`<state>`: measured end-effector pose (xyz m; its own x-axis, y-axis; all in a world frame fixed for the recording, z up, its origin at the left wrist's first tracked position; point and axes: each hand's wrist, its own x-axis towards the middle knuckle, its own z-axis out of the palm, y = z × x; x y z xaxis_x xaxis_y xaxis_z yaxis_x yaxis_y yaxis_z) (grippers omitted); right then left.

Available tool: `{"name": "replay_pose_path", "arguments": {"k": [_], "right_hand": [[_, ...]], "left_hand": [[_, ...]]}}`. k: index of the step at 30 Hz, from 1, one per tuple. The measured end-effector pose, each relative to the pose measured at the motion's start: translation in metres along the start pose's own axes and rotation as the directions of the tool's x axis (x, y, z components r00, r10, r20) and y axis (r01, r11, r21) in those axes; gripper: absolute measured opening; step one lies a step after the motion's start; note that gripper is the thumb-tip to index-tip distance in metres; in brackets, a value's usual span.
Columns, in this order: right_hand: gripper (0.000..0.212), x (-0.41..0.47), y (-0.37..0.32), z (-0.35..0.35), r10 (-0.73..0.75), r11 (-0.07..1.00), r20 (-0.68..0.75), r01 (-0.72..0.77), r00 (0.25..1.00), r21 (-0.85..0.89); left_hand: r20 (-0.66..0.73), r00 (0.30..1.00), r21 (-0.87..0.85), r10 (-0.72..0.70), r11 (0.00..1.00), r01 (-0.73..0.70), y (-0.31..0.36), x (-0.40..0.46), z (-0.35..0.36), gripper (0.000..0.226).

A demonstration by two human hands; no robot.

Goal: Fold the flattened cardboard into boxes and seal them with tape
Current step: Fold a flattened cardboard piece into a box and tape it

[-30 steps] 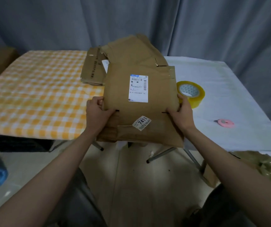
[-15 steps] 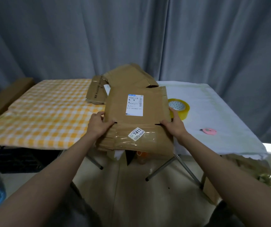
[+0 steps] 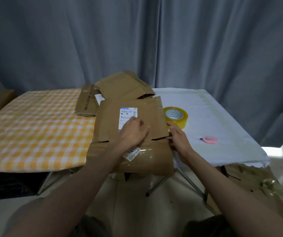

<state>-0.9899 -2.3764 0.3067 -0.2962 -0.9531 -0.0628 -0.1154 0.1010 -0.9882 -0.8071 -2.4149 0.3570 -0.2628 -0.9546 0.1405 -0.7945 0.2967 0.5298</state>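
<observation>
A flattened brown cardboard box (image 3: 110,120) with a white shipping label and a "7411" sticker lies at the table's front edge, and its taped lower flap hangs over that edge. My left hand (image 3: 134,132) rests on top of it, over the label, with relaxed fingers. My right hand (image 3: 180,141) touches the box's right edge beside a flap slit, fingers extended. A roll of yellow-tinted clear tape (image 3: 180,117) sits just right of the box on the white cloth.
More flattened cardboard (image 3: 123,86) is piled behind, with another piece (image 3: 86,103) to its left. A small pink tape roll (image 3: 210,140) lies on the white table (image 3: 223,108). A yellow checked cloth (image 3: 34,125) covers the left table. Cardboard (image 3: 257,189) lies on the floor at right.
My left hand let go of the box's left edge and moved onto its top, over the label. The box now lies flatter on the table. The camera view has tilted upward.
</observation>
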Motion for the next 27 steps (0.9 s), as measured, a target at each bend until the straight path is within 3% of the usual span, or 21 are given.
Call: {"name": "replay_pose_path", "arguments": {"k": [4, 7, 13, 16, 19, 23, 27], "right_hand": [[0.042, 0.006, 0.012, -0.006, -0.022, 0.999, 0.042, 0.023, 0.999, -0.039], [0.039, 0.009, 0.013, -0.009, -0.027, 0.999, 0.056, 0.029, 0.998, -0.025], [0.039, 0.009, 0.013, -0.016, 0.03, 0.997, 0.101, -0.023, 0.994, -0.069], [0.045, 0.018, 0.016, -0.011, 0.105, 0.988, 0.054, -0.097, 0.993, -0.123], [0.052, 0.029, 0.018, -0.005, 0.186, 0.972, 0.035, -0.178, 0.982, -0.154], [0.012, 0.027, 0.003, 0.007, 0.236, 0.965, 0.044, -0.229, 0.971, -0.129], [0.021, 0.011, -0.023, 0.013, 0.234, 0.971, 0.075, -0.23, 0.969, -0.06]], "left_hand": [[0.107, 0.986, 0.153, -0.129, 0.982, 0.112, 0.048, 0.02, 0.02, 0.081], [0.13, 0.973, 0.244, -0.191, 0.957, 0.155, 0.059, 0.032, 0.026, 0.093], [0.204, 0.952, 0.258, -0.229, 0.951, 0.173, 0.06, 0.046, 0.029, 0.085], [0.221, 0.956, 0.2, -0.195, 0.968, 0.151, 0.062, 0.048, 0.026, 0.045], [0.181, 0.969, 0.18, -0.171, 0.974, 0.138, 0.062, 0.045, 0.019, 0.026], [0.089, 0.984, 0.159, -0.153, 0.978, 0.137, 0.054, 0.036, 0.005, 0.023], [0.034, 0.988, 0.035, -0.151, 0.988, 0.149, 0.045, 0.029, -0.024, 0.028]]}}
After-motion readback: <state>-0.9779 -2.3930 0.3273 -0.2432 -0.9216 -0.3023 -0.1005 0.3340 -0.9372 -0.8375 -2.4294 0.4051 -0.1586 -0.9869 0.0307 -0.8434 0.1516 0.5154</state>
